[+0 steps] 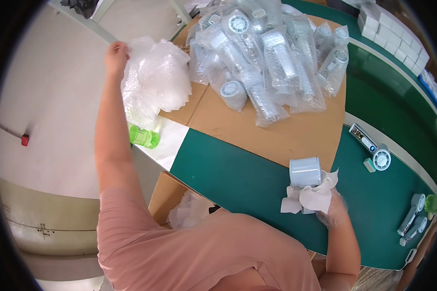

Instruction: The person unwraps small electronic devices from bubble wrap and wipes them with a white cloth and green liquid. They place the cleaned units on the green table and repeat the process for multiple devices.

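Observation:
Far out to the left, my left hand (115,59) has its fingers closed at the edge of a loose pile of clear bubble-wrap bags (155,77). My right hand (336,209) grips a pale blue-grey handheld device with a wide cylindrical head (305,171), held over the green tabletop. A crumpled white cloth (318,194) is wrapped round its lower part, under my fingers. The device's handle is mostly hidden by the cloth and hand. Some thin translucent material shows around my right hand.
Bagged devices (272,63) are heaped on a cardboard sheet (228,123). Unbagged devices (381,157) lie at the right beside a small green-and-white block (369,165). A green bottle (144,137) lies at the left table edge; white boxes (393,36) are stacked at the back right.

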Motion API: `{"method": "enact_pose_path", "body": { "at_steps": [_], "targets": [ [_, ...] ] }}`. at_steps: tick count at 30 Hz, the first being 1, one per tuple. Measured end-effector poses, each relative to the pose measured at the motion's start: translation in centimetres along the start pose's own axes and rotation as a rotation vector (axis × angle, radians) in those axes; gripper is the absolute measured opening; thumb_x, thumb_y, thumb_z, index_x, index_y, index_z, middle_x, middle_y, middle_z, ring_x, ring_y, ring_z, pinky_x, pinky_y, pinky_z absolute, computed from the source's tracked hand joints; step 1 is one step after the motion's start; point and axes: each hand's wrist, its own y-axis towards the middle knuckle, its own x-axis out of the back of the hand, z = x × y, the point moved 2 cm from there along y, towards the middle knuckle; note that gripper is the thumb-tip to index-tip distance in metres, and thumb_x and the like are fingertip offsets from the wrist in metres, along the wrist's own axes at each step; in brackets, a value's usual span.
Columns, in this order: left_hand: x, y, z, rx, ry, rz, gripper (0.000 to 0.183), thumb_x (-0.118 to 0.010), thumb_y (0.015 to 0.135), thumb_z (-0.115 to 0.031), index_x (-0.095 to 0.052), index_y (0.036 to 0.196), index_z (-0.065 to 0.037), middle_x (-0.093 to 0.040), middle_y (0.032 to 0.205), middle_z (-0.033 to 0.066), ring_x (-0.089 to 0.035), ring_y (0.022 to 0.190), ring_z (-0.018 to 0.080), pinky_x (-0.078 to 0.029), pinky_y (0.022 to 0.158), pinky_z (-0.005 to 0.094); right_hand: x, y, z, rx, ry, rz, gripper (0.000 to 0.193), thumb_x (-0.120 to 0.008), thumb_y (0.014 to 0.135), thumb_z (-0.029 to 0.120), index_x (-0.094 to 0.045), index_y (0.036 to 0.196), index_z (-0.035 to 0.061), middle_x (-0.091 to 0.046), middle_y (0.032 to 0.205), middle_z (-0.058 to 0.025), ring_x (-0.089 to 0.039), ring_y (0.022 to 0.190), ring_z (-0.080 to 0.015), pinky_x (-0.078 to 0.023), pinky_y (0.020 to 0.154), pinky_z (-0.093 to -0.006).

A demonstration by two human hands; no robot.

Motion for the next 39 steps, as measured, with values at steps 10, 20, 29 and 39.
{"method": "enact_pose_path", "body": {
  "at_steps": [10,20,29,39],
  "targets": [
    [1.2,1.3,-5.9,-0.170,-0.556,-0.067,0.008,-0.052,0.090,-0.003,-0.053,0.097,0.000,-0.061,0.088,0.0108,-0.066,0.087,0.0233,-0.053,0.078,0.0292,-0.2,0.0,-0.7,-0.014,-0.041,0.001,0.057,-0.069,0.072,0.012,-0.048,0.124,-0.0011,-0.061,0.103,-0.0082,-0.062,0.084,-0.0152,-0.053,0.067,-0.0272],
    [-5.3,-25.1,-12.0,-0.473,-0.167,0.645,0.020,-0.065,0.077,-0.001,-0.061,0.096,-0.001,-0.064,0.099,0.0123,-0.061,0.093,0.0236,-0.047,0.081,0.0321,0.0,-1.0,1.1,0.078,-0.058,0.151,0.031,-0.057,0.077,-0.001,-0.055,0.108,-0.0003,-0.064,0.091,-0.0113,-0.066,0.077,-0.0227,-0.055,0.060,-0.0333],
    [-11.6,-38.0,-15.4,-0.607,-0.403,0.881,0.028,-0.066,0.074,-0.003,-0.058,0.100,0.000,-0.056,0.116,0.0201,-0.056,0.107,0.0343,-0.045,0.091,0.0377,7.4,-1.0,0.4,0.778,0.039,-0.035,0.034,-0.062,0.085,0.012,-0.054,0.116,0.0035,-0.062,0.106,-0.0099,-0.063,0.093,-0.0186,-0.053,0.078,-0.0320],
    [-17.4,-35.5,-17.6,-0.481,-0.195,1.281,0.034,-0.068,0.081,-0.019,-0.059,0.107,0.000,-0.063,0.102,0.0208,-0.063,0.087,0.0333,-0.050,0.074,0.0387,10.1,-0.7,-2.5,0.744,-0.273,-0.527,0.024,-0.059,0.085,0.018,-0.058,0.107,0.0075,-0.063,0.095,-0.0039,-0.061,0.081,-0.0142,-0.052,0.075,-0.0302]
  ]
}}
